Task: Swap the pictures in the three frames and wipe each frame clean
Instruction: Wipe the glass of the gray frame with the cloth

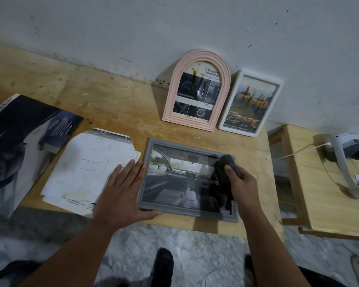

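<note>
Left hand (122, 191), open and flat, braces the left edge of the grey frame (187, 212); right hand (239, 183) grips a dark cloth (223, 172) pressed on the glass at the frame's right side. The frame lies flat at the table's near edge, long axis left to right, so the unwiped glass likely lies leftward of the cloth. Farther back, the pink arched frame (197, 56) and white frame (278, 83) lean on the wall, both streaked. Loose printed sheets (85, 168) lie left. The cloth and its motion blur hide the frame's right edge.
</note>
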